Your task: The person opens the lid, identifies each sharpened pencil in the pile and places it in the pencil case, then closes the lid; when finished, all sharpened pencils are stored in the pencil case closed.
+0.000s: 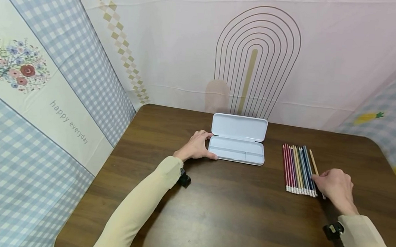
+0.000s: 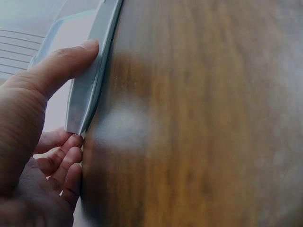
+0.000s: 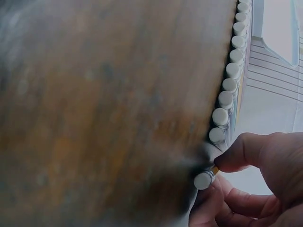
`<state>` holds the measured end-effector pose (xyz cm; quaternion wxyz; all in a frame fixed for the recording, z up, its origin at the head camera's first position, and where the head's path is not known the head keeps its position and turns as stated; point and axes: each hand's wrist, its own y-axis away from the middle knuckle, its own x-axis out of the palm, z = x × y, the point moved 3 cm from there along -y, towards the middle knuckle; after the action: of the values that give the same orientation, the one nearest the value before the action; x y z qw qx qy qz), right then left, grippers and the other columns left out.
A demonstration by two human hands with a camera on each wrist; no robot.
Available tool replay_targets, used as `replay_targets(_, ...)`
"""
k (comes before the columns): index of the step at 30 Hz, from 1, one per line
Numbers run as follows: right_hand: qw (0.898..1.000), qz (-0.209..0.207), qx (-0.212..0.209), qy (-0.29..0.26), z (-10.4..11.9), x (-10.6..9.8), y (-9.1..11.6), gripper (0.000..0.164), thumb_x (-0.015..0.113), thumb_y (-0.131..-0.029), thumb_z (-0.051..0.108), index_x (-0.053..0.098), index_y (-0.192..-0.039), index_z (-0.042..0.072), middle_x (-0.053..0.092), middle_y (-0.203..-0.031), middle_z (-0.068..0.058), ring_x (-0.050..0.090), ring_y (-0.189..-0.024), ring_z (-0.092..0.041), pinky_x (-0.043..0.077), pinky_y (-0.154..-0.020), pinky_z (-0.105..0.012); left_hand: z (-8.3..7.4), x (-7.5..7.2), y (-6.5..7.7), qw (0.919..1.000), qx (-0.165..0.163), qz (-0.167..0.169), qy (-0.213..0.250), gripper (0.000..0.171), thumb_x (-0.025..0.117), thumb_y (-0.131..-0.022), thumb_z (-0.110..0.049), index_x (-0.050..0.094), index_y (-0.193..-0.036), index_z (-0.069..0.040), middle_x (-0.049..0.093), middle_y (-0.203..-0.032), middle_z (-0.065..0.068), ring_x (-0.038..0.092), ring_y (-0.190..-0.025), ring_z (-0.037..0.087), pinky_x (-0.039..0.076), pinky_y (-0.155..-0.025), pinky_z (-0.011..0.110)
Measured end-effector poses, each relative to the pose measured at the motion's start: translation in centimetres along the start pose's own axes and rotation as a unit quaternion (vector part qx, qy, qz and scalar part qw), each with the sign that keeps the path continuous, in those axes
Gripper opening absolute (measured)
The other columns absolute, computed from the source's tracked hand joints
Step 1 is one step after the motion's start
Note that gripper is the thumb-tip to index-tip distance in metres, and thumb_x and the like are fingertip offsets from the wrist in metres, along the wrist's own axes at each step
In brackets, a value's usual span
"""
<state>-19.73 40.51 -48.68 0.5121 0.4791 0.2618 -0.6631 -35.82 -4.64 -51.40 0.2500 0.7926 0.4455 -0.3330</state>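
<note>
A white pencil case (image 1: pixel 228 155) lies with its lid (image 1: pixel 239 127) up near the table's back edge, and its divided tray holds nothing. My left hand (image 1: pixel 195 145) grips the case's left end, thumb on the front side and fingertips at the far corner, as the left wrist view also shows. Over on the right, my right hand (image 1: pixel 336 186) pinches a yellow pencil (image 1: pixel 313 161) near its white eraser (image 3: pixel 203 180) between thumb and fingers. That pencil lies just right of a row of coloured pencils (image 1: pixel 298 169), erasers toward me.
The brown wooden table (image 1: pixel 233 215) carries the case and pencils. A printed cloth (image 1: pixel 174 55) hangs behind it, and a blue checked cloth (image 1: pixel 47 182) hangs along the left. A small black camera is strapped on each wrist.
</note>
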Motion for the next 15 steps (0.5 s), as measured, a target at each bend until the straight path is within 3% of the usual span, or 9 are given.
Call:
replay_targets(4, 1.000, -0.013, -0.003, -0.008, 0.1, 0.1, 0.3, 0.053, 0.068, -0.102, 0.034, 0.061, -0.055, 0.010, 0.056, -0.051, 0.002, 0.053, -0.060, -0.022, 0.036, -0.064, -0.035, -0.1, -0.3, 0.5, 0.9998, 0.002, -0.001, -0.019, 0.102, 0.098, -0.075, -0.043, 0.053, -0.159, -0.006, 0.057, -0.147, 0.016, 0.046, -0.141, 0.034, 0.038, -0.126, 0.050)
replay_targets(9, 1.000, -0.020, -0.008, -0.006, 0.1, -0.4, 0.8, 0.051, 0.067, -0.103, 0.034, 0.067, -0.058, 0.009, 0.061, -0.052, 0.001, 0.058, -0.064, -0.022, 0.037, -0.067, -0.036, -0.8, -0.7, 1.1, 0.9990, 0.010, -0.001, -0.043, 0.100, 0.096, -0.079, -0.046, 0.052, -0.159, -0.006, 0.058, -0.148, 0.016, 0.047, -0.140, 0.034, 0.040, -0.125, 0.048)
replay_targets(15, 0.999, -0.051, -0.010, -0.011, 0.0, -1.4, 1.3, 0.042, 0.069, -0.102, 0.031, 0.075, -0.071, 0.003, 0.070, -0.063, -0.009, 0.065, -0.077, -0.037, 0.043, -0.069, -0.045, -1.0, -0.7, 0.9, 0.9992, 0.016, 0.000, -0.036, 0.098, 0.096, -0.079, -0.043, 0.052, -0.159, -0.005, 0.058, -0.147, 0.015, 0.047, -0.139, 0.033, 0.039, -0.124, 0.049)
